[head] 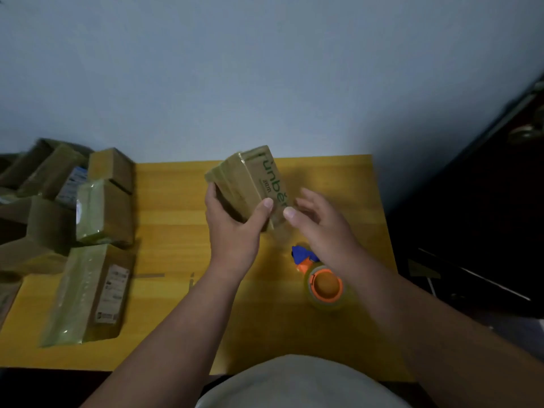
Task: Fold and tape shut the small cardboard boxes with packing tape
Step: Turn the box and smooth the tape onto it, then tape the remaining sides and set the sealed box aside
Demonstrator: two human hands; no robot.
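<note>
A small cardboard box [250,181] with green lettering and glossy tape on it is held tilted above the yellow table [176,231]. My left hand [232,228] grips its near end, thumb on the lettered side and fingers on the opposite side. My right hand [321,219] hovers just right of the box, fingers relaxed and spread, thumb tip close to the box's lower corner; contact is unclear. A tape dispenser [322,281] with an orange hub, a clear tape roll and a blue handle lies on the table below my right wrist.
Several cardboard boxes [103,213], some wrapped in tape, are piled on the table's left side and beyond its left edge. A longer labelled box [91,293] lies at the near left. A pale wall stands behind; dark furniture [485,231] is at the right.
</note>
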